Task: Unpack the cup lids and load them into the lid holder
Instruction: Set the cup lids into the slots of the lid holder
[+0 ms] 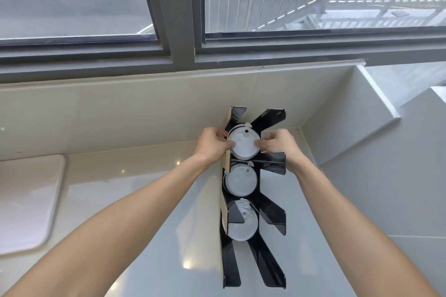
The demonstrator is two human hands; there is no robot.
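A black lid holder with slanted dividers stands on the counter, seen from above. Three of its slots carry stacks of white cup lids. The far stack is gripped from both sides: my left hand holds its left edge with the thumb on top, and my right hand holds its right edge the same way. The middle stack and the near stack sit untouched in their slots. The nearest slots of the holder hold nothing.
The glossy grey counter meets a tiled wall under a window. A pale mat lies at the left. A tiled ledge rises at the right, close behind the holder.
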